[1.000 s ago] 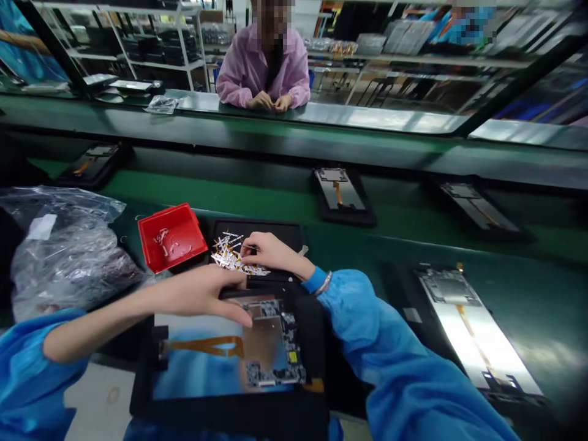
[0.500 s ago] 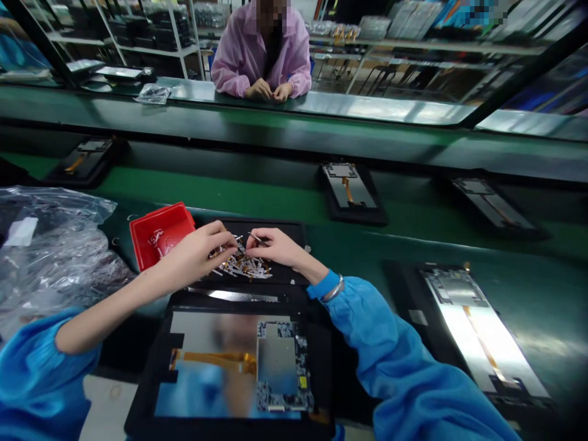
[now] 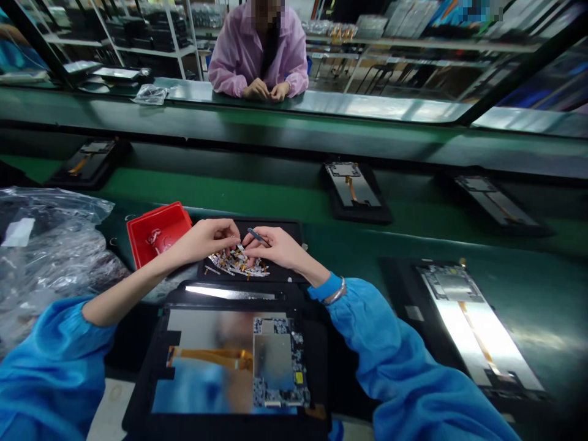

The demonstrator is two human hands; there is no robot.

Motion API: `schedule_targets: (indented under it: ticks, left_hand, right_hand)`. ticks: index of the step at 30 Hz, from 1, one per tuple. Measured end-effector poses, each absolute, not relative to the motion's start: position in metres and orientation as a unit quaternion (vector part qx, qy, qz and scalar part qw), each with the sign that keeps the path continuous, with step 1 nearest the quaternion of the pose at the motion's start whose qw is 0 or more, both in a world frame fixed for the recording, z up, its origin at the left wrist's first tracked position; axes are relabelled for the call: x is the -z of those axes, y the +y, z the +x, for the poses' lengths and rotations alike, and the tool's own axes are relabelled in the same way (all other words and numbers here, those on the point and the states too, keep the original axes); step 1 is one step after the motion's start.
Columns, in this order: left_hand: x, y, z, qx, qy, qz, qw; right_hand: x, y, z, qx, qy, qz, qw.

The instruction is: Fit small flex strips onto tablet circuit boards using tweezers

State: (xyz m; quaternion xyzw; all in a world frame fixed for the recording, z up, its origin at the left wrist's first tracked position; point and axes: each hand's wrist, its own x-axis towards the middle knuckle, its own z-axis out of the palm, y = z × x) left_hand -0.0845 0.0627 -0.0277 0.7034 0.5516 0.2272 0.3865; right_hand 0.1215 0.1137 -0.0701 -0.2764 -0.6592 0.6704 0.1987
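My left hand (image 3: 204, 239) is closed in a pinch over a pile of small white and orange flex cables (image 3: 229, 264). Whatever sits between its fingertips is too small to make out. Close beside it, my right hand (image 3: 278, 248) grips a pair of dark tweezers (image 3: 257, 236), the upper end poking out above the fingers. Both hands hover at the pile, which lies on a black tray (image 3: 291, 229). Nearer to me is an opened tablet (image 3: 209, 392), its circuit board (image 3: 275, 364) at the right and an orange ribbon cable (image 3: 214, 357) running left.
A red bin (image 3: 181, 217) with small clear scraps stands left of the tray. Plastic bags (image 3: 59, 263) heap up at far left. Another opened tablet (image 3: 482, 331) lies at right; several more rest on the green conveyor (image 3: 229, 184). Across it sits a person in pink (image 3: 257, 55).
My left hand has shifted slightly, its fingers more curled over the pile. The tweezers in my right hand have turned, showing more of their blue-grey side.
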Motion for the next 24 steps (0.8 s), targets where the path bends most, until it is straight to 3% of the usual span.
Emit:
schedule_targets:
  ticks: [9,24]
  left_hand:
    - [0.021,0.062,-0.083,-0.208,0.563,0.725,0.337]
    - [0.012,0.061,-0.074,-0.291,0.545,0.675,0.404]
  right_hand:
    - [0.068,0.114,0.128,-0.677,-0.635,-0.296,0.227]
    - [0.066,0.108,0.138,-0.623,-0.658,-0.336,0.257]
